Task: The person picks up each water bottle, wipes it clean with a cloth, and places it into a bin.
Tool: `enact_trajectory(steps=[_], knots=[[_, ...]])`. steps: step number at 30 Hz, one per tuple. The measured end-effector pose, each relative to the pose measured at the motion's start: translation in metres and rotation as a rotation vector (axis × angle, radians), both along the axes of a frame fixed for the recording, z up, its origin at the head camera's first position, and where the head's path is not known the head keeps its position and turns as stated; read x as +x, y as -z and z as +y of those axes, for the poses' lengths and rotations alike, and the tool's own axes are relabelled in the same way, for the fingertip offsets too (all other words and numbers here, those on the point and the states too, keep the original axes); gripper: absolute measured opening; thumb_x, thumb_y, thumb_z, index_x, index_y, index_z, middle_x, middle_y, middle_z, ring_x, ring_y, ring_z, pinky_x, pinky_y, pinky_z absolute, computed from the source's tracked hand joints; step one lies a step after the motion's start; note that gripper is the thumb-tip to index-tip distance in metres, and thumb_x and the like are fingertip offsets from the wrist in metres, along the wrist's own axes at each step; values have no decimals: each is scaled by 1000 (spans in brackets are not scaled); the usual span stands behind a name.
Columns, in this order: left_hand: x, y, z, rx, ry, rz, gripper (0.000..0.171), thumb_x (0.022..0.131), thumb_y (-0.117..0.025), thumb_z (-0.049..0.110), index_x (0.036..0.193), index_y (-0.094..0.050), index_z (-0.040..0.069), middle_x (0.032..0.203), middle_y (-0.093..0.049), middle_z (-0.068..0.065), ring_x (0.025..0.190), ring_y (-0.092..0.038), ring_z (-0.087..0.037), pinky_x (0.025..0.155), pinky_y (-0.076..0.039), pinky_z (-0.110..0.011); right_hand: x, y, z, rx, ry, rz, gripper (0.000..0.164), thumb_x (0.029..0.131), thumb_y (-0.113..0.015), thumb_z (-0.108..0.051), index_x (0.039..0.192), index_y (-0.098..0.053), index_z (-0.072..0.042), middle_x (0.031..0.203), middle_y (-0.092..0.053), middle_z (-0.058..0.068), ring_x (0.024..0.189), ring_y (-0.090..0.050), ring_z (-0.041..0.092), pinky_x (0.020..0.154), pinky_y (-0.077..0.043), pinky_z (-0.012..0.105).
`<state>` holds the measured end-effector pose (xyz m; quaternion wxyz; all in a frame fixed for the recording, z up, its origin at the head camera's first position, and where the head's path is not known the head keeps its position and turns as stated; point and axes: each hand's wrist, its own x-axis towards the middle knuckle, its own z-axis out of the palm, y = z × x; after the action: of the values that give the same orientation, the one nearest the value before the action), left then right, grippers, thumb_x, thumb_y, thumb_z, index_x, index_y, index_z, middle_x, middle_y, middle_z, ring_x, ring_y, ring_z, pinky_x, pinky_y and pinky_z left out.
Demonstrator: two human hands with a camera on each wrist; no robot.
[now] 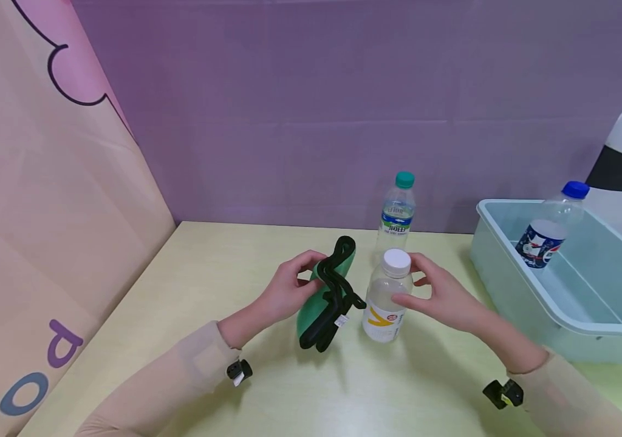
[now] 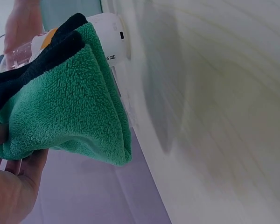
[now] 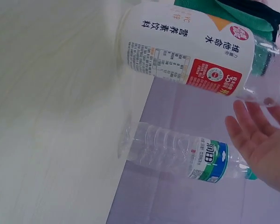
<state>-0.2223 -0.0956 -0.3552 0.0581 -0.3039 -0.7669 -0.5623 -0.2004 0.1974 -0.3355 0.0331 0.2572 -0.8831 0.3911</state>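
Observation:
My left hand [image 1: 283, 290] pinches a folded green terry towel [image 2: 79, 88] with black edging, held upright just over the table. A small white tag hangs from the towel's edging. Close beside it on the right, a clear drink bottle [image 1: 384, 303] with a white cap and a white label stands upright on the table. My right hand [image 1: 442, 297] holds this bottle at its upper part, thumb on the near side and a forefinger on the far side. The other fingers [image 3: 245, 135] stay off the bottle. Some of the left fingers are hidden behind the towel.
A clear water bottle [image 1: 396, 212] with a green cap stands behind, by the purple backdrop [image 1: 289, 121]. At the right sits a light blue bin [image 1: 519, 297] with a blue-capped bottle [image 1: 551, 224] leaning inside. A printed cloth wall [image 1: 54, 200] borders the table's left side.

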Motion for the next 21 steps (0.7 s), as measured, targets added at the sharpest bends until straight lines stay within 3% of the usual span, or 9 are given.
enact_trajectory(steps=[5,8,15,21], knots=[[0,-1,0,-7,-6,-5,28,88,-61,-11,114,-60,-2,100,-65,-12,97,-61,-25,73,-56,-30,0,-1,5,14,-68,-5,62,90,-71,-21,141,-41,-3,131,-55,11,118,-52,30,94,-45,53],[1,-3,0,-6,-5,-5,28,88,-62,-11,115,-60,-2,100,-65,-13,96,-61,-26,74,-56,-31,1,-1,4,25,-65,-19,65,91,-70,-23,144,-37,-4,134,-53,12,121,-50,31,95,-44,52],[-1,-3,0,-11,-2,3,28,88,-61,-11,114,-61,-2,99,-65,-12,95,-61,-24,73,-56,-30,6,-2,-8,47,78,-7,78,82,-78,-36,141,-35,-8,128,-53,7,116,-50,28,89,-45,45],[-1,-5,0,-24,8,0,28,89,-61,-9,115,-61,-1,102,-65,-12,97,-60,-24,74,-56,-29,5,-3,-13,37,128,39,70,78,-83,-32,129,-42,-5,113,-57,7,105,-53,25,83,-47,44]])
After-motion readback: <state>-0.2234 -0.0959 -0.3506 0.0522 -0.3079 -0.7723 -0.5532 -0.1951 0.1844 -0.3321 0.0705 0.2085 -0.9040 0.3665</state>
